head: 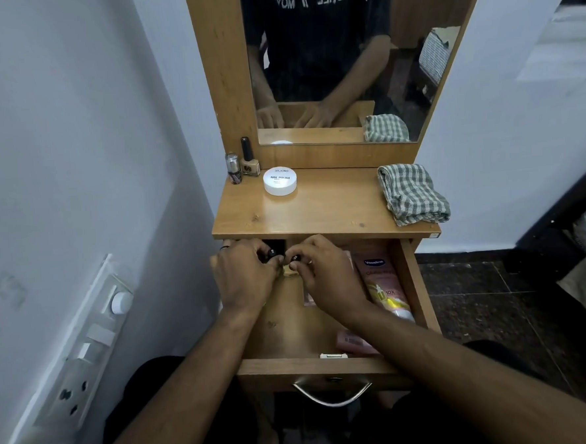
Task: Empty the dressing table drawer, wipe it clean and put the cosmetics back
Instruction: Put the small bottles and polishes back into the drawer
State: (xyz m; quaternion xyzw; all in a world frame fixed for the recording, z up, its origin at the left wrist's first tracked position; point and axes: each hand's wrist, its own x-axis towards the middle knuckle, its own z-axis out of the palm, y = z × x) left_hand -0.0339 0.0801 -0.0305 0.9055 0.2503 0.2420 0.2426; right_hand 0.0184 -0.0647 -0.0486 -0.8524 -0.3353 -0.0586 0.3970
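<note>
White walls are closing in on both sides of you, with a white switch panel running down the left one and dark speckled floor tiles lying to the right. Straight ahead, a tall light-wood dressing table is standing with its upright mirror reflecting your dark shirt and arms. You are leaning over its pulled-out wooden drawer, whose curved metal handle is sitting on the near front.

On the far right of the tabletop a folded green-and-white checked cloth is lying. Inside the drawer, along its right wall, a pink Vaseline lotion tube is resting lengthwise, and a pale pink flat packet is lying near the front, partly hidden under your right forearm.

Your left hand is curling round a small dark-capped bottle at the far end of the drawer, a ring showing on one finger. Your right hand is pinching another small dark-capped item just beside it; you cannot tell what either one is beyond the caps.

On the far left of the tabletop, a round white nail polish remover tub is sitting, and behind it a beige nail polish bottle with a black cap is standing upright beside a small silver-capped bottle.
</note>
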